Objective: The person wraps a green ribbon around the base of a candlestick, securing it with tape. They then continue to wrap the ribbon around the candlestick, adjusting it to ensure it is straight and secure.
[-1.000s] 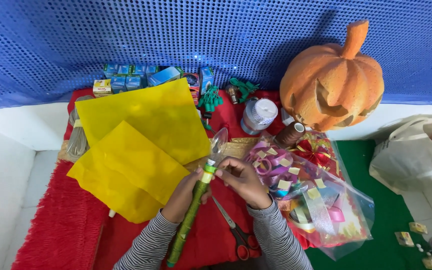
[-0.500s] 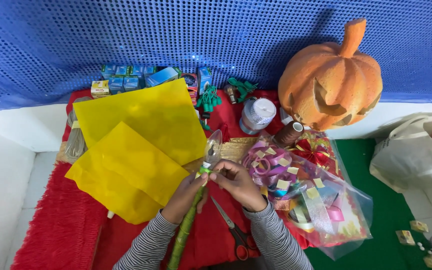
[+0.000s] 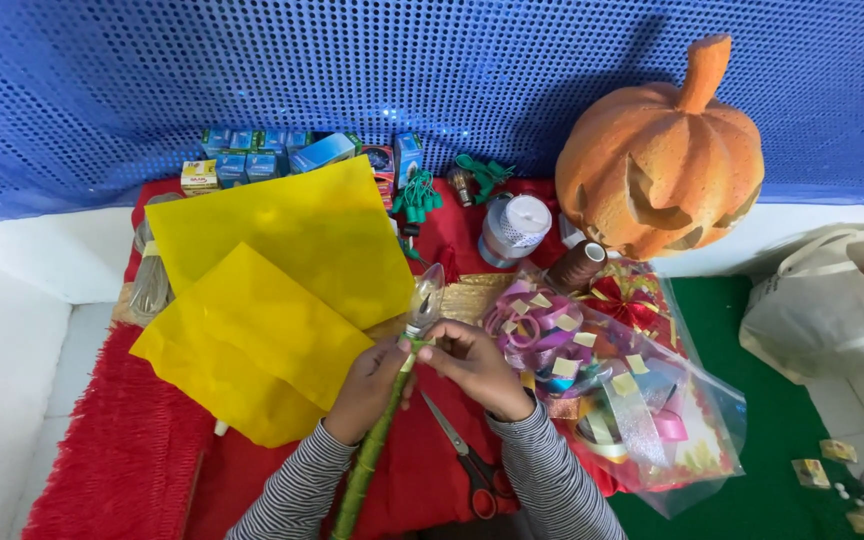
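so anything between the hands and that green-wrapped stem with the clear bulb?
Nothing visible. Both hands are already on it: the left hand grips the green-wrapped stem and the right hand pinches near its top, just under the clear bulb. The scissors lie beside it on the red cloth.

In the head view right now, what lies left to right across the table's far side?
Row of small blue boxes → green cord bundle → white-lidded round jar → brown thread spool → carved orange pumpkin → white cloth bag.
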